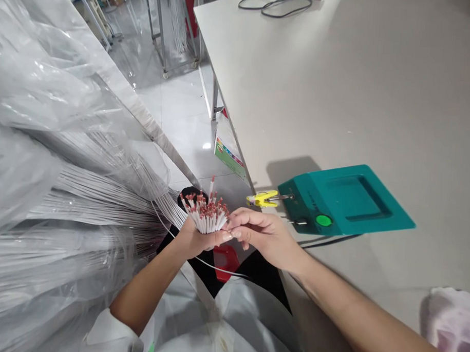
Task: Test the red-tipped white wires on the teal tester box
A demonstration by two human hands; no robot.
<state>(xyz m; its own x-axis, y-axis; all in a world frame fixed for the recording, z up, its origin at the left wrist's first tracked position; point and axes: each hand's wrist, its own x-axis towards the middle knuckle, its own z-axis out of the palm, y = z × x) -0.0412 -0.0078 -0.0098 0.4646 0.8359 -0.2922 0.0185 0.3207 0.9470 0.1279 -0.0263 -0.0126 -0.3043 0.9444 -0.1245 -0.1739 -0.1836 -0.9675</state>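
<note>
Gripped bundle of red-tipped wires (pixel 206 214) upright in closed left hand (pixel 194 240), tips fanned upward; pinched at its right edge with right hand (pixel 262 236), fingers (pixel 236 232) narrow, touching the wires.

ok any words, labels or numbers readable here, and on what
None legible.
Teal plastic box: tiny marks by its green button, too small to read.
White card with coloured print under the grey table: blurred.
Red-tipped white wire bundle in left hand: no print.

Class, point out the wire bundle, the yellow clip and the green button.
wire bundle (pixel 209 224), head view, on its white stems.
yellow clip (pixel 262 198), head view, on its body.
green button (pixel 323 220), head view, on its centre.
</note>
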